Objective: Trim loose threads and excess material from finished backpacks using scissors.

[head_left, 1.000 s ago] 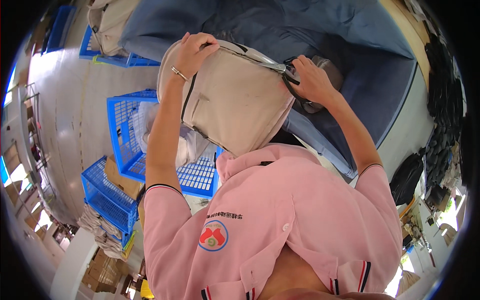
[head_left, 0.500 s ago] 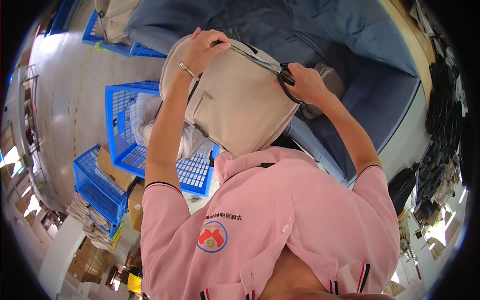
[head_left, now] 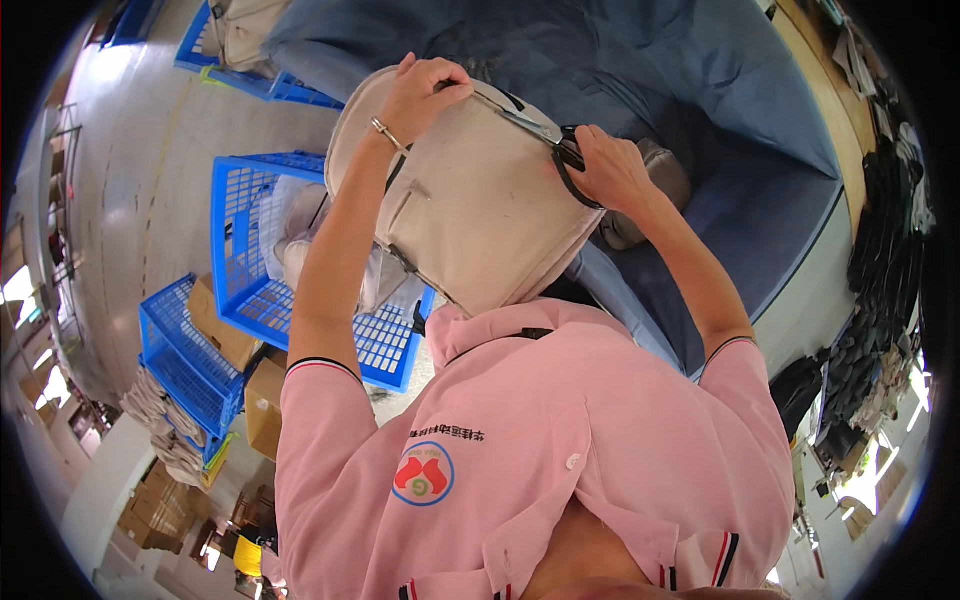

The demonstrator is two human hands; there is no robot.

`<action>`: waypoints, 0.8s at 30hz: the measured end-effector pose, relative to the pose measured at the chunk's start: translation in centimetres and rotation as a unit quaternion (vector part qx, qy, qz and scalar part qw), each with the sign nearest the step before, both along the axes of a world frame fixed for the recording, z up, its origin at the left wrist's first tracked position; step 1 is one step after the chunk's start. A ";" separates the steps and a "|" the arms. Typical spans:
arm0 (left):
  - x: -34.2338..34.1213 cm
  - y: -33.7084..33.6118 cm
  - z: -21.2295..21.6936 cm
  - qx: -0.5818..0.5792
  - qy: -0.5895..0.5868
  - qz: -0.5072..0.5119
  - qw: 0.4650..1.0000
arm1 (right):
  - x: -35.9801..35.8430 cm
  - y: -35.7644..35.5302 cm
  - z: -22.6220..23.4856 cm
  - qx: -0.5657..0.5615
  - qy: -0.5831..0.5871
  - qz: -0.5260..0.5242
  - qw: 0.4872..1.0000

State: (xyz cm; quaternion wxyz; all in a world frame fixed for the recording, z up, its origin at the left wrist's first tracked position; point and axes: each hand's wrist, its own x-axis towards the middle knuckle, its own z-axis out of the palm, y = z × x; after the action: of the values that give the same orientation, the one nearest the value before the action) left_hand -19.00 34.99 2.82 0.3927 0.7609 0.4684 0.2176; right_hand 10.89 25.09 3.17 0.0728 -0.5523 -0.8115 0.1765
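Note:
A beige fabric bag [head_left: 490, 200] leans against my chest, its upper edge tilted away from me. At that edge, my left hand [head_left: 425, 98] is closed with thumb and fingers pinching the bag's rim. My right hand [head_left: 612, 172] grips the black handles of a pair of scissors [head_left: 545, 132]. The metal blades point left along the bag's top edge, toward my left fingers. Whether the blades touch a thread there is too small to tell. A dark zip pull [head_left: 402, 258] shows on the bag's lower left side.
Beyond the bag spreads a large blue-grey fabric bin [head_left: 760, 200], with another beige piece [head_left: 665, 178] in it by my right wrist. To the left stands a blue plastic crate [head_left: 225, 235] holding pale bags. More blue crates [head_left: 190, 350] and cardboard boxes [head_left: 265, 400] are lower left.
The view has shifted slightly, and the bag sits a little further right in it. Both hands keep their grips; the scissors stay at the top edge.

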 end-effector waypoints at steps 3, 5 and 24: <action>0.0 -0.1 -0.1 0.007 0.009 0.012 1.000 | -0.1 -0.7 -0.7 0.008 0.027 -0.009 1.000; 0.1 -0.9 -0.5 0.013 0.024 0.027 0.999 | -0.4 -0.6 -0.8 0.012 0.029 -0.003 1.000; -0.4 -34.6 -7.2 -0.274 -0.323 0.543 0.725 | 0.3 -3.7 -5.1 0.019 0.155 -0.183 0.971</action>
State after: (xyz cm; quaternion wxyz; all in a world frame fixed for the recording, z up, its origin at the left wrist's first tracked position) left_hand -19.39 0.36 -4.43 0.5266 0.1197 0.6855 0.4883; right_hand 11.17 21.43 -1.89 0.2392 -0.6556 -0.6788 0.2287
